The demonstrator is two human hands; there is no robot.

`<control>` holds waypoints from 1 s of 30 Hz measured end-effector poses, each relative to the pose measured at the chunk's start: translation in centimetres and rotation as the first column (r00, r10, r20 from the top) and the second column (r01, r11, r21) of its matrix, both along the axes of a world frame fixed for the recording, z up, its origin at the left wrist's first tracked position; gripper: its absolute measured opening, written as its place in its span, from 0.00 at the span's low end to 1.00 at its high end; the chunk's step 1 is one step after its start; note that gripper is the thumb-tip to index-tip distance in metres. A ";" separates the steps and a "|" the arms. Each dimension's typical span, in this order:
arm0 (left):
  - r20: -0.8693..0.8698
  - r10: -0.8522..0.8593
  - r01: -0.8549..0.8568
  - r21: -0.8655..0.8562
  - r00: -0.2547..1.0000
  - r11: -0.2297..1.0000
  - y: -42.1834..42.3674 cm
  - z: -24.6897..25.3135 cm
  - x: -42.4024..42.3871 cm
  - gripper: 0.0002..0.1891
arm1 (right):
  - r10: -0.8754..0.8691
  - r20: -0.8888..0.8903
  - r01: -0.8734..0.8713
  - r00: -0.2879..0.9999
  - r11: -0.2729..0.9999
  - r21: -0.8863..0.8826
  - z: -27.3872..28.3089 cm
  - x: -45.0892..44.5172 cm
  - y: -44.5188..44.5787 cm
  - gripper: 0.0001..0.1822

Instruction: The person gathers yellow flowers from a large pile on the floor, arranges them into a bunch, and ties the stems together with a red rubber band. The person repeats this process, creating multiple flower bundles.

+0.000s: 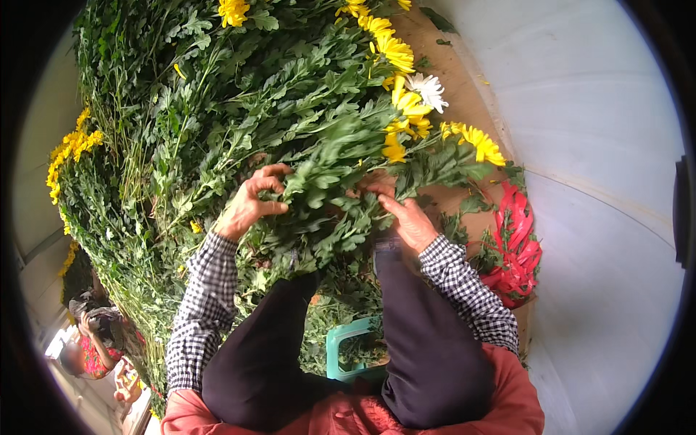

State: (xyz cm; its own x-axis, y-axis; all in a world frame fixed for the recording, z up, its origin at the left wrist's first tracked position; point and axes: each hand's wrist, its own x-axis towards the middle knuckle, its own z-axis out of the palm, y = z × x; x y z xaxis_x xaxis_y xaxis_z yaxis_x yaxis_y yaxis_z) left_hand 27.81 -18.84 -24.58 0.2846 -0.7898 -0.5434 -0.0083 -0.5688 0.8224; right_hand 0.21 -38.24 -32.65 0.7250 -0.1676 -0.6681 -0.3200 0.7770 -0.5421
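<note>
Leafy cut chrysanthemum stems (321, 179) lie across the space between my two hands, some leaves blurred. My left hand (247, 204) is at their left side, thumb and fingers apart, fingertips beside the leaves. On the right, my right hand (408, 217) pinches a leafy chrysanthemum stem (435, 171) between thumb and fingers; leaves hide part of the grip. Yellow chrysanthemum blooms (481, 145) show above and right of that hand. One white chrysanthemum bloom (427, 91) sits among the yellow ones farther up.
A large heap of chrysanthemum stems (190, 109) fills the left and far side. Red plastic ribbon (514, 244) lies in a tangle at right, near pale sheeting (598, 217). A green plastic stool (353, 375) stands between my legs. Another person (92, 353) is at lower left.
</note>
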 end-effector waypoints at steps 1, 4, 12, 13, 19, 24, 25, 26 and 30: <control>-0.174 0.079 -0.081 -0.008 0.982 0.997 0.0 0.5 -0.6 0.12 | 0.041 0.116 -0.040 0.992 0.999 -0.013 1.8 0.5 -0.2 0.23; -0.242 0.256 -0.259 0.016 0.936 0.966 -0.3 0.1 -2.4 0.12 | 0.042 0.125 -0.038 0.991 0.999 -0.037 2.8 1.8 0.7 0.22; -0.336 0.154 -0.148 0.044 0.929 0.988 -1.0 -0.6 -2.8 0.11 | -0.089 0.160 0.088 0.983 0.996 0.011 3.4 4.0 1.5 0.24; -0.193 0.034 -0.017 0.092 0.981 0.996 -0.7 -0.9 -2.3 0.09 | -0.086 0.185 0.086 0.979 0.996 0.009 3.6 4.4 1.5 0.24; 0.030 0.209 -0.200 -0.188 0.977 0.962 -1.1 -0.2 -5.8 0.11 | 0.154 0.034 -0.137 0.987 0.942 -0.308 2.0 4.1 3.2 0.20; 0.235 -0.010 0.012 -0.006 0.972 1.000 -2.2 -0.2 -9.1 0.12 | 0.216 0.199 -0.130 0.956 0.918 -0.374 1.5 3.7 3.3 0.21; 0.301 0.007 0.011 -0.060 0.954 0.998 -2.3 -0.3 -9.1 0.12 | 0.095 0.266 -0.049 0.959 0.983 -0.174 1.6 3.7 3.1 0.20; 0.364 0.028 0.014 -0.113 0.931 0.993 -2.3 -0.5 -8.9 0.11 | 0.058 0.187 -0.040 0.981 0.994 -0.100 1.4 3.2 3.2 0.21; 0.543 -0.040 0.123 -0.117 0.839 0.985 -2.9 -0.9 -8.1 0.13 | -0.156 0.174 0.114 0.972 0.967 0.229 2.0 2.8 3.4 0.21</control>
State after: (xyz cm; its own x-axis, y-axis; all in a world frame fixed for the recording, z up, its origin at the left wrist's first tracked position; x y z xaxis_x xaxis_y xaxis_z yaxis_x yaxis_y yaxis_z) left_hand 19.73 -21.74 -25.50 0.4299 -0.8793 -0.2049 -0.5128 -0.4246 0.7461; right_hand 3.05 -34.89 -30.62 0.8219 -0.1398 -0.5522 -0.1118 0.9110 -0.3970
